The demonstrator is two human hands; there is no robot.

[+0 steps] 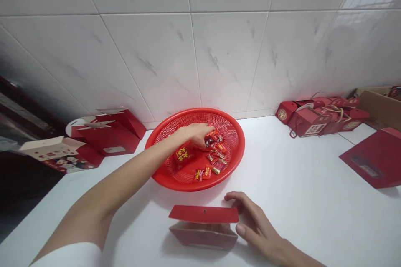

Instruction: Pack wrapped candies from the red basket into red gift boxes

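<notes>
White desk (297,183), basket (194,187) near back edge; left grip (196,133) at candies (221,148), closure unclear; right grip (258,227) spread beside box (203,215), likely light, crushable: hold by sides.

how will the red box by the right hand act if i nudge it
The red box would probably slide easily and feel light, since its walls look like thin card. It should mostly keep its shape, though the top may flex where the panels stand apart. A high push could tip it, as it stands upright beside the right hand.
</notes>
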